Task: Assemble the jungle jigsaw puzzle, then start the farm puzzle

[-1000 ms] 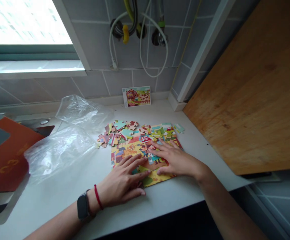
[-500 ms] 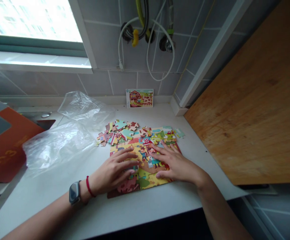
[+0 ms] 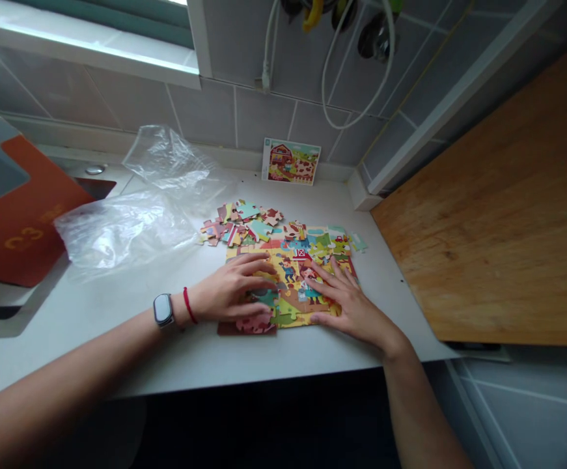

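Note:
A colourful farm puzzle [image 3: 290,303] lies flat on the white counter. Over its left part rests my left hand [image 3: 237,286], fingers apart and holding nothing visible. My right hand [image 3: 349,299] is spread on the right part, its fingertips near a printed figure. Several loose pieces [image 3: 244,221] are heaped at the puzzle's upper left edge, and one pale green piece [image 3: 359,243] lies by its upper right corner. A picture card [image 3: 291,161] of a farm leans against the wall behind.
Clear plastic bags [image 3: 131,228] lie left of the pieces. An orange and grey box [image 3: 24,202] stands at the far left. On the right a wooden board [image 3: 502,215] leans over the counter [image 3: 205,358]. A white cable [image 3: 327,98] hangs on the tiled wall.
The camera view has tilted down and turned, so the scene sits higher in the picture. Both hands remain over the puzzle, with the left hand's fingers slightly shifted.

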